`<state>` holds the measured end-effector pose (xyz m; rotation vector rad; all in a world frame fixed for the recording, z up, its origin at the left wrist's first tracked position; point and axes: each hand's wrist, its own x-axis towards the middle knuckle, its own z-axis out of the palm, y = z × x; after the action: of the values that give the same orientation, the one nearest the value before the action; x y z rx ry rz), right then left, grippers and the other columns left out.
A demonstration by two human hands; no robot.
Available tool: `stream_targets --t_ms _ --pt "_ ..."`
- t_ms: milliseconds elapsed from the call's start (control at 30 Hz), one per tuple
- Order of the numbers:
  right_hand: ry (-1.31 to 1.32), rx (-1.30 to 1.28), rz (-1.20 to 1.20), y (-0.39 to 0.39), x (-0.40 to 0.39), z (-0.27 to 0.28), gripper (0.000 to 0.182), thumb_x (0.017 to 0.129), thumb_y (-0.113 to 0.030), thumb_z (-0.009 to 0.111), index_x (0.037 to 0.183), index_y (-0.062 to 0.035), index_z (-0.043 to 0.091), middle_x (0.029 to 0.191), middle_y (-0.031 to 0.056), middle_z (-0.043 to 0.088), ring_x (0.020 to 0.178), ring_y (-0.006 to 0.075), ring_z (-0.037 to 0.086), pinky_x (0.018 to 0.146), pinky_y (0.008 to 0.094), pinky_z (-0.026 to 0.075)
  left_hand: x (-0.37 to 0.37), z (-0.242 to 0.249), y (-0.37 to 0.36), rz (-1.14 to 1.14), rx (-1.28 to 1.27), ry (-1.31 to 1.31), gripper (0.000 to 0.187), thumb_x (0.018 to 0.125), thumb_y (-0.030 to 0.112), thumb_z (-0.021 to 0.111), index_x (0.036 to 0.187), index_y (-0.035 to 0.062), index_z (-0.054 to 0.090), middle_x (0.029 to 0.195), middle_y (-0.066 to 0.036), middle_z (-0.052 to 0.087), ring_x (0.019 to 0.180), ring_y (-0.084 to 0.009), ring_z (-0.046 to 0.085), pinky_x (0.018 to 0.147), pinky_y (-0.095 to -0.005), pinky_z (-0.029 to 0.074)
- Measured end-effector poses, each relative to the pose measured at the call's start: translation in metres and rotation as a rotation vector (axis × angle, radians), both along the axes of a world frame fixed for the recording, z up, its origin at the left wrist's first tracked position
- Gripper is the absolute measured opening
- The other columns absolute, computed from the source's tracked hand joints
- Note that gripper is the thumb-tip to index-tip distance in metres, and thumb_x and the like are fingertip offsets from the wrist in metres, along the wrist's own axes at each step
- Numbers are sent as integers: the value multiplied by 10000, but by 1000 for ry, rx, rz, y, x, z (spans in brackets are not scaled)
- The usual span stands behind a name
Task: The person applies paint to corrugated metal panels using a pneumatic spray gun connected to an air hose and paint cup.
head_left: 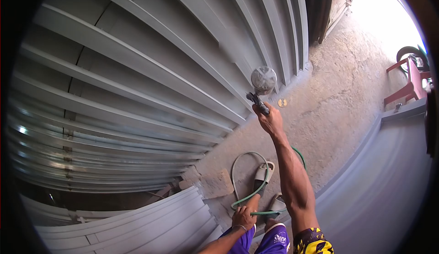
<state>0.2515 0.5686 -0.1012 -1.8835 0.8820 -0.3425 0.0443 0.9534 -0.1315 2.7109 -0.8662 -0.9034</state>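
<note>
My right hand (270, 118) is closed round the handle of a dark spray gun (259, 103), with my arm stretched forward. A round, paint-smeared cup (264, 78) sits on the gun, close to the lower ends of long grey metal slats (173, 44). A misty patch lies over some slats just beyond the cup. Down by my knee, my left hand (243, 218) is wrapped round a green hose (263, 213), which loops over the ground near my feet.
Grey panels (132, 229) lie at the lower left beside a stone block (215, 184). A large grey sheet (379, 171) is at the right. A red plastic chair (414, 82) stands at the upper right. My sandalled feet are on the rough floor (338, 98).
</note>
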Motion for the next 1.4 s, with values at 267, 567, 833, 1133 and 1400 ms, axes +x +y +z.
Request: stream_targets --t_ms 267,567,833,1133,1400 --pt "-220 105 51 -25 26 95 441 941 -471 669 955 -34 721 760 211 685 727 403 660 678 482 478 2 -1 -5 -9 -102 -97 254 900 321 693 827 85 633 904 -136 654 926 -397 626 820 -531 527" --pt "-369 183 131 -35 36 183 438 956 -443 677 945 -10 738 683 135 652 634 262 609 644 436 466 6 -2 -8 10 -12 21 297 944 382 643 955 85 654 1031 -149 649 1074 -398 612 917 -571 504" --pt "-453 159 176 -37 30 234 408 974 -410 670 928 -12 747 662 106 651 590 219 589 609 417 456 7 0 -10 3 22 37 335 972 421 609 963 88 648 1061 -149 651 1098 -401 602 917 -576 501" --pt "-617 134 211 -31 11 269 400 993 -430 679 933 -37 718 768 45 665 725 148 617 666 330 469 6 0 -11 5 9 29 348 974 422 605 958 77 642 1060 -156 650 1086 -409 601 915 -575 503" --pt "-528 115 186 -36 23 240 440 970 -466 698 938 -27 726 649 109 639 609 238 613 607 414 452 5 3 -16 5 56 50 342 966 412 618 958 71 645 1066 -167 646 1091 -408 602 921 -572 506"
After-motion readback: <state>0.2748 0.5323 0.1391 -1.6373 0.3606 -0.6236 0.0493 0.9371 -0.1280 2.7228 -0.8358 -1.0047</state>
